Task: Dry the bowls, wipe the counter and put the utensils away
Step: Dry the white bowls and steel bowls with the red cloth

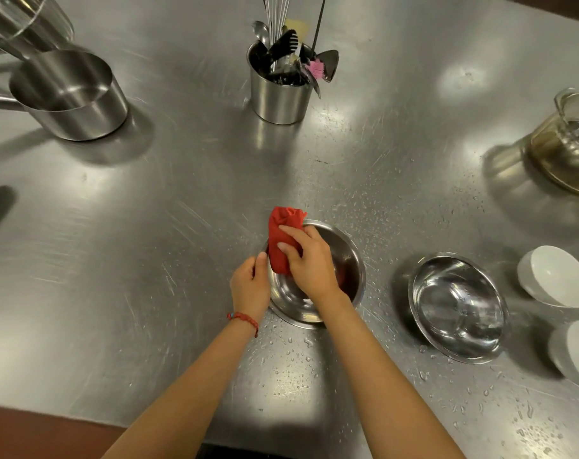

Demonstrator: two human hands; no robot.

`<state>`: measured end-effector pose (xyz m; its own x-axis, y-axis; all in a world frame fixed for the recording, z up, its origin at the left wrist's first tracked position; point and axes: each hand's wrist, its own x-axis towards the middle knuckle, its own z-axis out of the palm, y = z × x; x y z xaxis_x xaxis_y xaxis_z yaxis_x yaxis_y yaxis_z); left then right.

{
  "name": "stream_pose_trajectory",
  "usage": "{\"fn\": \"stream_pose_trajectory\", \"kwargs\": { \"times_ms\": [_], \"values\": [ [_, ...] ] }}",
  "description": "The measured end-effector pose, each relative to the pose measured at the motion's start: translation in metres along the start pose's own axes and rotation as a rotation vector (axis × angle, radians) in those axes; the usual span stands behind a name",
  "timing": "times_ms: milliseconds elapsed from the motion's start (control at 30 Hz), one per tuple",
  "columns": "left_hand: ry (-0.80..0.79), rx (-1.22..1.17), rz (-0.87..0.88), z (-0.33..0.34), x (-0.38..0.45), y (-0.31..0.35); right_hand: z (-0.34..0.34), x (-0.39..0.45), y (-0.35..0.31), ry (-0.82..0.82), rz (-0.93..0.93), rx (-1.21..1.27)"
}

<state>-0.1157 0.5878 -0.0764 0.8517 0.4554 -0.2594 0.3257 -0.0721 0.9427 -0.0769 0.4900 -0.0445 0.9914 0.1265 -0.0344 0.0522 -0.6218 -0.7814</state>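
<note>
A steel bowl [291, 299] sits tilted on the wet steel counter [149, 243] near the front middle. My left hand [250, 286] grips its left rim. My right hand [309, 260] presses a red cloth [281, 233] against the bowl's inside and far rim. A second steel bowl [458, 308] rests to the right, untouched. Two white bowls [554, 276] [576, 349] lie on their sides at the right edge. A steel utensil holder [278, 94] with a whisk, spoons and tongs stands at the back middle.
Steel pots [69, 94] stand at the back left, with a glass container [20, 18] behind them. A glass jug of brownish liquid [566, 150] sits at the right. Water drops cover the counter around and in front of the bowls.
</note>
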Motion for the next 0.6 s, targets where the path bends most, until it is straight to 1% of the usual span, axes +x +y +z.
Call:
{"fn": "stream_pose_trajectory", "kwargs": {
  "times_ms": [100,133,200,233,300,333,467,600],
  "values": [
    [0.014,0.037,-0.099,-0.007,-0.003,0.002,-0.010,-0.010,0.004,0.119,0.106,0.119],
    [0.018,0.087,-0.103,-0.012,-0.003,0.004,-0.014,-0.014,0.007,0.155,0.137,0.149],
    [0.033,0.226,-0.036,-0.020,-0.003,0.009,-0.024,-0.022,0.014,0.196,0.198,0.207],
    [0.039,0.309,0.040,-0.023,-0.003,0.014,-0.030,-0.025,0.018,0.212,0.222,0.234],
    [0.018,0.419,0.247,-0.022,-0.004,0.025,-0.042,-0.034,0.023,0.252,0.247,0.277],
    [-0.012,0.457,0.346,-0.019,-0.006,0.032,-0.047,-0.038,0.026,0.281,0.249,0.292],
    [-0.149,0.601,0.641,0.010,-0.022,0.055,-0.076,-0.054,0.041,0.388,0.263,0.301],
    [-0.303,0.721,0.822,0.050,-0.043,0.067,-0.115,-0.069,0.059,0.458,0.289,0.303]
  ]
}}
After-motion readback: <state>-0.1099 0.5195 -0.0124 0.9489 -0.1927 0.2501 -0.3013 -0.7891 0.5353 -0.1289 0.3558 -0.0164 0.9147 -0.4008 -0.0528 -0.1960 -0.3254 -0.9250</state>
